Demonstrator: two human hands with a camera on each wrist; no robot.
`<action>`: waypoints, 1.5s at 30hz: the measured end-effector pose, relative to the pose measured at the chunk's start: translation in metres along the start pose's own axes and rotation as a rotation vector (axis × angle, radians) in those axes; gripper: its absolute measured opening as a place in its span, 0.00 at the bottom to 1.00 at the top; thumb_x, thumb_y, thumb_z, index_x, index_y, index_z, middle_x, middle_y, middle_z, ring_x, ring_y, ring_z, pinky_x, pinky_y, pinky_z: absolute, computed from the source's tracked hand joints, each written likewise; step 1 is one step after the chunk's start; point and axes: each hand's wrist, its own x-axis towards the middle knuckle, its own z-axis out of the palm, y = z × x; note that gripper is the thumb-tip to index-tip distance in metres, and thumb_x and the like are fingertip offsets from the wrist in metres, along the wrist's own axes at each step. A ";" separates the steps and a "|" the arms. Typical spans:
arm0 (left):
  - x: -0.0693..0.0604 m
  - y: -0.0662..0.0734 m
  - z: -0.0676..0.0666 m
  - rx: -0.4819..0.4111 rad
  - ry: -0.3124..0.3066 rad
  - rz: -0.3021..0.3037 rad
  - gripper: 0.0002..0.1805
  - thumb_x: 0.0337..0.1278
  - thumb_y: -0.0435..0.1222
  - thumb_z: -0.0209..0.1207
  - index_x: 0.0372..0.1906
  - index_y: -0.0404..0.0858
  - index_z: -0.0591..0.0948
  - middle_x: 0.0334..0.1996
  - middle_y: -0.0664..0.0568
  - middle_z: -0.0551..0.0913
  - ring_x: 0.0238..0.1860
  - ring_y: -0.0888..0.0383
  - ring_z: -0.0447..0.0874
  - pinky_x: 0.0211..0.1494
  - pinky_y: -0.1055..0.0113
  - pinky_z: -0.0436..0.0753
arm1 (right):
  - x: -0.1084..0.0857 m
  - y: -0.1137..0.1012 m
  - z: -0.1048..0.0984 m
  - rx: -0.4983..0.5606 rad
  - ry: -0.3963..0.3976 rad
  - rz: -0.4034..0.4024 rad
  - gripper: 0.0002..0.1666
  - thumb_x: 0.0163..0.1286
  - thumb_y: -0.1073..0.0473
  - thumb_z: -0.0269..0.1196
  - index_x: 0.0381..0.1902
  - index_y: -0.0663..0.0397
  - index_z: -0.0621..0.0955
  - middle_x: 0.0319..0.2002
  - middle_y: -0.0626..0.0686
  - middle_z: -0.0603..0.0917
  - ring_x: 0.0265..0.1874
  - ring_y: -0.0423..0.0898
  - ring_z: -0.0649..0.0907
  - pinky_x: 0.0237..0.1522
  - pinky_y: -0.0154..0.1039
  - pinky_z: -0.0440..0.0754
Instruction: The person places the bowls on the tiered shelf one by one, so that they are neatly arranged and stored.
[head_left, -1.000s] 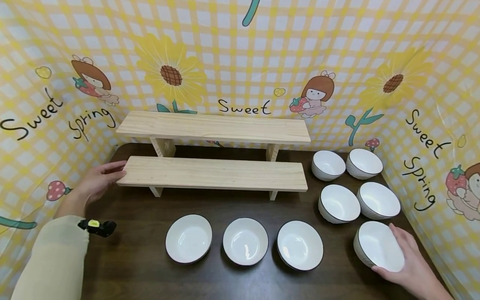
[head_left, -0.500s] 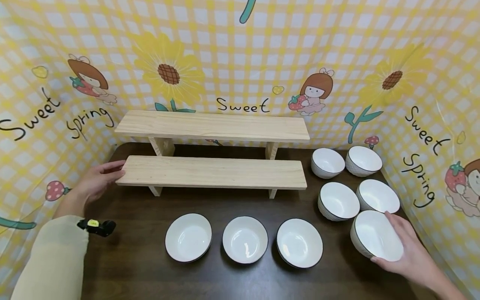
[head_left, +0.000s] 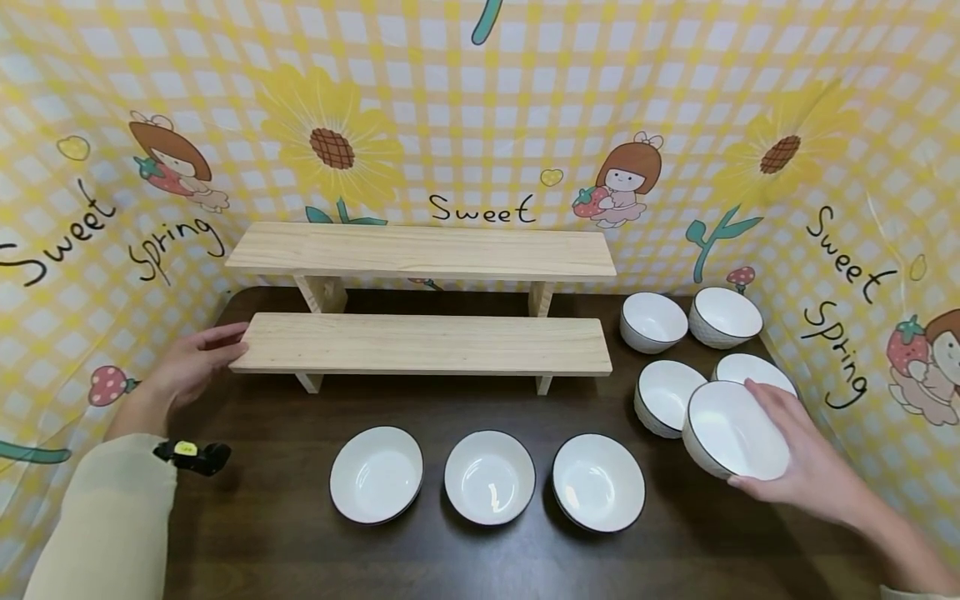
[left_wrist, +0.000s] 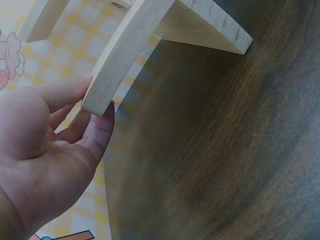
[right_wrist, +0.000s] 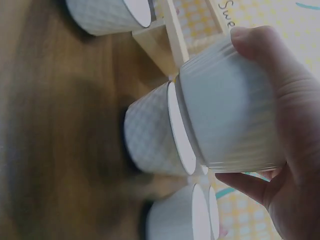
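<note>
A white bowl (head_left: 735, 429) with a thin dark rim is held up off the table in my right hand (head_left: 806, 458), tilted, fingers and thumb on opposite sides. In the right wrist view this bowl's outer wall (right_wrist: 230, 110) partly covers the bowls behind. My left hand (head_left: 183, 367) pinches the left end of the lower board of a two-tier wooden shelf (head_left: 427, 343). In the left wrist view the thumb lies on one face of the board (left_wrist: 120, 60) and fingertips touch the other.
Three white bowls stand in a front row: left bowl (head_left: 377, 475), middle bowl (head_left: 490, 477), right bowl (head_left: 598, 482). Several more, including a back bowl (head_left: 654, 321), cluster right of the shelf. Patterned yellow cloth (head_left: 480, 108) surrounds the dark wooden table (head_left: 247, 517).
My right hand has lifted the bowl from the right side of the table and moved it up and slightly left, now overlapping the clustered bowls. The left hand keeps its place on the shelf.
</note>
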 end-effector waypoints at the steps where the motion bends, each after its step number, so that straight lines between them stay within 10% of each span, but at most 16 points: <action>1: 0.000 0.000 0.000 -0.013 0.000 0.005 0.36 0.70 0.44 0.63 0.77 0.40 0.66 0.42 0.84 0.77 0.44 0.78 0.76 0.45 0.80 0.77 | 0.005 -0.002 -0.001 0.005 -0.004 -0.007 0.79 0.25 0.61 0.87 0.78 0.59 0.61 0.64 0.66 0.66 0.60 0.30 0.62 0.56 0.16 0.52; 13: 0.002 0.000 0.002 -0.008 -0.008 0.032 0.39 0.73 0.40 0.60 0.78 0.29 0.58 0.43 0.83 0.76 0.46 0.80 0.76 0.48 0.81 0.76 | 0.064 -0.016 -0.006 0.038 -0.023 -0.133 0.77 0.26 0.58 0.87 0.78 0.60 0.62 0.66 0.65 0.67 0.61 0.35 0.65 0.57 0.17 0.56; 21: 0.003 0.001 0.002 0.025 -0.022 0.027 0.41 0.73 0.44 0.60 0.78 0.28 0.56 0.46 0.79 0.73 0.48 0.82 0.73 0.51 0.82 0.73 | 0.097 -0.034 -0.006 0.043 -0.076 -0.117 0.74 0.34 0.60 0.85 0.79 0.59 0.60 0.66 0.67 0.64 0.59 0.61 0.68 0.56 0.18 0.55; 30: 0.002 0.002 0.001 0.031 -0.027 0.026 0.42 0.73 0.44 0.60 0.79 0.28 0.56 0.47 0.77 0.72 0.46 0.83 0.73 0.51 0.81 0.74 | 0.143 -0.052 -0.005 0.094 -0.149 -0.102 0.72 0.37 0.57 0.84 0.78 0.65 0.59 0.69 0.67 0.63 0.64 0.64 0.66 0.56 0.65 0.68; 45: 0.002 0.000 -0.001 0.055 -0.023 0.008 0.42 0.73 0.46 0.59 0.79 0.29 0.55 0.53 0.70 0.72 0.47 0.82 0.72 0.51 0.80 0.74 | 0.207 -0.092 0.006 0.107 -0.197 -0.081 0.69 0.44 0.53 0.81 0.79 0.62 0.57 0.71 0.66 0.61 0.65 0.63 0.66 0.60 0.65 0.68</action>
